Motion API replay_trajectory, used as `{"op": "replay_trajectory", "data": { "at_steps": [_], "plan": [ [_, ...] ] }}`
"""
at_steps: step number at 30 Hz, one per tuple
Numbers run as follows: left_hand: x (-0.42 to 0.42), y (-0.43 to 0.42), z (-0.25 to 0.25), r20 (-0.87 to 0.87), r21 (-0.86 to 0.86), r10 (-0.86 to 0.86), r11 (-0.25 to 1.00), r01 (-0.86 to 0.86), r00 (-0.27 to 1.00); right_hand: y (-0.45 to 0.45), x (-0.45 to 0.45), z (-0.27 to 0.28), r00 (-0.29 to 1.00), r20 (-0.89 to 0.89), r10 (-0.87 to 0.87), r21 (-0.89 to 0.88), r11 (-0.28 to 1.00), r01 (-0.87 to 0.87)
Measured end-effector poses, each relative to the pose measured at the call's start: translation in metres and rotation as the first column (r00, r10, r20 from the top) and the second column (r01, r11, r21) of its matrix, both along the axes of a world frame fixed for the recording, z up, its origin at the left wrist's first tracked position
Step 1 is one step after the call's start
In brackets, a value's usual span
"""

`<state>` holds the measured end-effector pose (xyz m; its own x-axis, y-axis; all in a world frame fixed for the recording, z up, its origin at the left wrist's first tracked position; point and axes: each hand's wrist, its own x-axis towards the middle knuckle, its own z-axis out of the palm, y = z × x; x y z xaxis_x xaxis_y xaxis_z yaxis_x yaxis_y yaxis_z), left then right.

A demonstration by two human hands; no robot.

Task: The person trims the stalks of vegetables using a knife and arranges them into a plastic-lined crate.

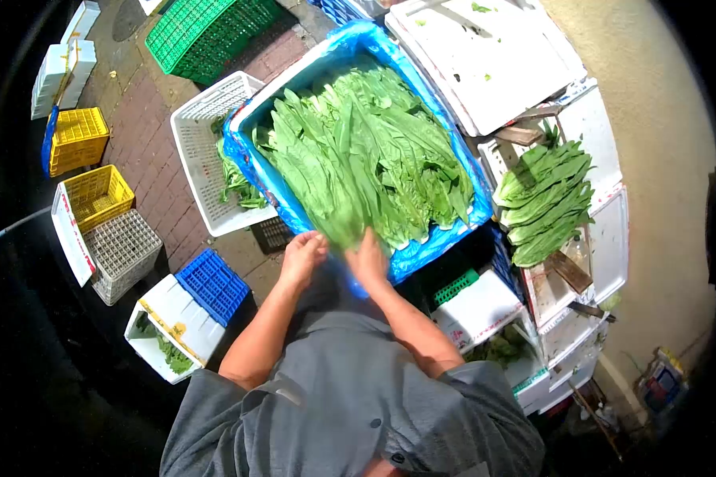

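Observation:
A large bin lined with blue plastic (pixel 479 213) is heaped with long green leaf lettuce (pixel 358 143). At its near edge my right hand (pixel 367 261) is closed around the lower end of a lettuce bunch (pixel 342 219), which is smeared by motion. To the left of that bunch, my left hand (pixel 304 256) has its fingers curled together in a pinch. Whatever may be between those fingers is too small to make out. Both hands are close together in front of my grey shirt.
A white basket (pixel 195 171) with some greens adjoins the bin's left side. More lettuce (pixel 545 199) lies stacked on foam boxes (pixel 601 131) at right. Farther left are a green crate (pixel 191 40), yellow crates (pixel 79 135) and a blue crate (pixel 212 288).

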<state>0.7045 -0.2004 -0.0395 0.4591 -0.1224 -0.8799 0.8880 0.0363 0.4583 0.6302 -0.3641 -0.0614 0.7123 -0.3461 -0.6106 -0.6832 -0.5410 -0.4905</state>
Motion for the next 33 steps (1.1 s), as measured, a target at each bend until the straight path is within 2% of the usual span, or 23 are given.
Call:
{"op": "replay_trajectory", "data": {
  "at_steps": [1,4,5,7,8,9,10,11,12,13,15,16,17,21,24,26,29,32,33],
  "plan": [
    [0.001,0.002,0.001,-0.009,0.0,-0.009,1.0,0.009,1.0,0.004,0.0,-0.006,0.999,0.046,-0.02,-0.045,0.999,0.022],
    [0.005,0.009,0.004,-0.043,-0.008,-0.038,0.999,0.038,0.998,-0.006,0.002,0.006,0.997,0.012,-0.072,0.149,0.986,0.07],
    [0.005,0.01,0.004,-0.058,-0.018,-0.046,0.999,0.045,0.997,-0.008,0.003,0.018,0.989,0.05,-0.139,0.205,0.971,0.126],
    [0.009,0.006,0.01,-0.088,-0.047,-0.075,0.996,0.071,0.993,-0.019,0.01,0.039,0.985,0.075,-0.153,0.279,0.952,0.127],
    [0.01,0.001,0.015,-0.105,-0.11,-0.029,0.994,0.017,0.994,-0.023,0.013,0.051,0.984,0.085,-0.159,0.316,0.941,0.125],
    [0.015,-0.007,0.024,-0.123,-0.173,0.013,0.984,-0.035,0.992,-0.024,0.019,0.068,0.965,0.071,-0.251,0.385,0.9,0.206],
    [0.019,-0.013,0.029,-0.141,-0.237,0.053,0.968,-0.085,0.989,-0.027,0.02,0.077,0.967,0.084,-0.239,0.395,0.899,0.188],
    [0.018,-0.008,0.007,-0.178,-0.321,0.032,0.943,-0.089,0.984,-0.029,0.019,0.085,0.969,0.097,-0.227,0.406,0.898,0.17],
    [0.022,-0.016,0.014,-0.143,-0.384,0.106,0.91,-0.154,0.984,-0.031,0.02,0.096,0.97,0.111,-0.214,0.416,0.897,0.15],
    [0.027,-0.028,0.03,-0.114,-0.447,0.18,0.869,-0.212,0.977,-0.032,0.028,0.118,0.976,0.138,-0.17,0.382,0.918,0.106],
    [0.039,-0.042,0.066,-0.116,-0.59,0.312,0.742,-0.318,0.943,-0.03,0.039,0.144,0.92,0.373,-0.119,0.333,0.943,-0.013],
    [0.043,-0.048,0.081,-0.095,-0.56,0.378,0.744,-0.364,0.921,-0.03,0.043,0.153,0.871,0.483,-0.089,0.299,0.952,-0.068],
    [0.047,-0.049,0.095,-0.056,-0.571,0.41,0.735,-0.366,0.91,-0.032,0.046,0.16,0.826,0.563,0.04,0.135,0.981,-0.14],
    [0.073,-0.035,0.148,0.001,-0.649,0.567,0.627,-0.431,0.823,-0.027,0.083,0.234,0.797,0.595,0.105,0.199,0.942,-0.272],
    [0.088,-0.009,0.171,-0.05,-0.725,0.717,0.453,-0.519,0.695,-0.016,0.104,0.24,0.567,0.824,0.021,0.228,0.902,-0.366],
    [0.096,0.007,0.187,-0.104,-0.734,0.789,0.35,-0.582,0.606,-0.003,0.11,0.249,0.686,0.722,0.087,0.262,0.884,-0.388],
    [0.095,0.034,0.185,-0.141,-0.699,0.848,0.28,-0.658,0.511,0.026,0.115,0.242,0.668,0.708,0.231,0.172,0.86,-0.48],
    [0.087,0.058,0.186,-0.203,-0.635,0.857,0.253,-0.73,0.474,0.064,0.113,0.231,0.643,0.7,0.311,0.127,0.831,-0.541],
    [0.085,0.062,0.18,-0.119,-0.614,0.875,0.308,-0.727,0.47,0.077,0.115,0.225,0.647,0.693,0.317,0.136,0.824,-0.55]
  ]
}}
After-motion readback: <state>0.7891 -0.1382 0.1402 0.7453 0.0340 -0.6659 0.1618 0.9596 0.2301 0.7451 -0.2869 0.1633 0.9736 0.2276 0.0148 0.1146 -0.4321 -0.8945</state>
